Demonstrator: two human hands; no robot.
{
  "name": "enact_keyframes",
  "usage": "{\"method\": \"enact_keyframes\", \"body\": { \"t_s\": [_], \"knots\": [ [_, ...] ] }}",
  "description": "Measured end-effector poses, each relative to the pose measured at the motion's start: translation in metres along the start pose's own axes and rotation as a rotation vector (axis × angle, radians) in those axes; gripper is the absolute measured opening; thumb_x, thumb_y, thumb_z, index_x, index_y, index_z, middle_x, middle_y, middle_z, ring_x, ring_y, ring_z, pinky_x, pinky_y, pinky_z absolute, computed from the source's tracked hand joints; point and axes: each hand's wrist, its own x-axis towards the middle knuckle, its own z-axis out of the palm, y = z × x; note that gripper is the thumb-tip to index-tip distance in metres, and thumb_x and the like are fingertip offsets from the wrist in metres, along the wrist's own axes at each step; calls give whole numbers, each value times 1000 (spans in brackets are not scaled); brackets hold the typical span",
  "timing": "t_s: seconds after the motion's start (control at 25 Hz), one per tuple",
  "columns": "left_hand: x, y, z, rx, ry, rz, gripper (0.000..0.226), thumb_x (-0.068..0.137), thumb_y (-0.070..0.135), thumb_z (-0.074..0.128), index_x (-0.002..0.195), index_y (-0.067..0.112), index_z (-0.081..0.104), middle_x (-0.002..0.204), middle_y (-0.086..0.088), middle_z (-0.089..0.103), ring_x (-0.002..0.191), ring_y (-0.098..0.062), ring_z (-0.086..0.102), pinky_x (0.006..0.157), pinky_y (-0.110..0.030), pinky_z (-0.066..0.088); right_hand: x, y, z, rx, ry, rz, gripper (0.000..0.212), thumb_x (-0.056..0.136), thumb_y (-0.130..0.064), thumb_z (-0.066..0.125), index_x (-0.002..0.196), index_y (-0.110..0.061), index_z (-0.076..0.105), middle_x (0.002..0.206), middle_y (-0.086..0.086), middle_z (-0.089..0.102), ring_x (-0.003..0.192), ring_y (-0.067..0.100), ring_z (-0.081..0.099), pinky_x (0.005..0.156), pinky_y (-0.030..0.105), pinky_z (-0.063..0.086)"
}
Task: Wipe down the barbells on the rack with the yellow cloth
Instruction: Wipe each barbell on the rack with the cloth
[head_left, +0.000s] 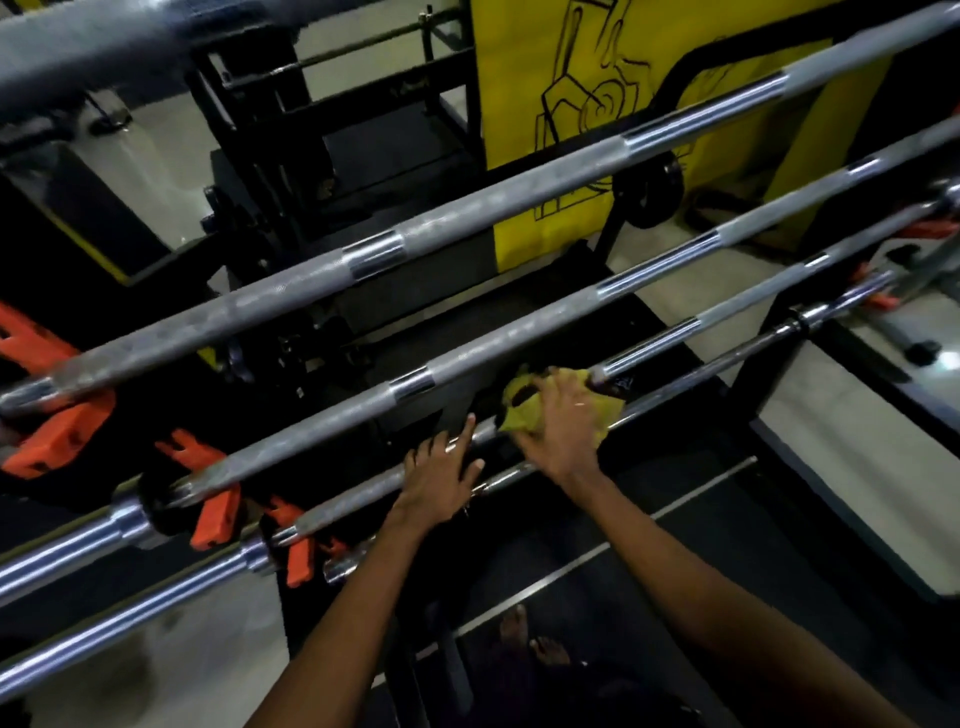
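While cloth (511, 423) (seemingly) wraps barbell (649, 348) — racked.

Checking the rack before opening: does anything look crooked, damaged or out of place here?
Nothing stands out. The barbells lie parallel on the orange cradles, none visibly bent or slipped. The right hand grips the yellow cloth around one bar, the left hand rests beside it.

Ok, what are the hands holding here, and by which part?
The right hand grips the yellow cloth, bunched around the shaft of a barbell. The left hand only rests on that shaft, fingers extended.
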Motion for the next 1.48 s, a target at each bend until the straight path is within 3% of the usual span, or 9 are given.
{"method": "enact_keyframes", "body": {
  "t_s": [0.16,0.4,0.56,0.64,0.8,1.12,1.28,1.36,1.48],
  "knots": [
    [18,19,0,16,-26,32,67,96,60,28,154,39,0,154,-11,31,134,-37,35,108,-49,28,7,26,-12,-90,-135,-144,76,74,-43,61,146,-26,43,158,8,36,147,31,31,118,52,27],
    [49,38,-1,-11,-108,210,72,98,52,36,154,35,-6,159,-11,19,140,-36,28,110,-50,24,29,36,-10,188,220,545,68,81,-51,64,142,-27,47,155,13,32,143,37,32,113,52,34],
    [68,42,-1,-26,-49,363,71,98,47,39,155,30,2,156,-11,28,135,-35,36,106,-46,33,18,52,-16,-88,-47,126,73,80,-58,49,146,-27,45,158,10,34,146,41,27,110,58,38],
    [76,43,-1,-52,-1,438,68,97,46,38,155,30,7,148,-12,39,126,-36,47,98,-46,42,28,69,-20,-76,27,203,72,83,-57,47,146,-23,46,157,11,35,144,38,33,109,54,41],
    [76,38,5,-107,104,509,60,100,43,35,155,31,15,124,-8,55,102,-31,60,75,-42,51,50,68,-14,517,334,867,74,90,-44,65,152,-24,31,158,13,30,142,32,35,113,49,36],
    [94,65,-2,-245,6,415,56,98,26,36,153,32,23,134,-11,53,118,-32,54,94,-44,47,61,74,6,1373,673,992,45,80,-18,74,121,-8,60,115,16,67,103,26,65,99,50,53],
    [105,83,-4,-280,-38,466,64,92,32,34,154,27,20,136,-13,52,118,-33,54,94,-44,48,95,110,-27,811,491,1130,68,78,-36,72,136,-12,45,134,16,55,120,36,57,103,52,47],
    [112,95,-3,-226,-46,451,65,95,38,36,155,27,16,137,-15,51,118,-35,53,92,-45,48,88,110,-30,384,268,923,71,86,-35,65,148,-17,34,156,18,31,140,41,36,112,54,36],
    [123,121,-3,-119,-54,411,71,97,42,43,156,25,8,143,-16,43,123,-38,49,94,-47,44,75,139,-37,277,81,601,71,90,-34,63,152,-20,30,166,13,10,151,39,12,120,54,23]
  ]
}}
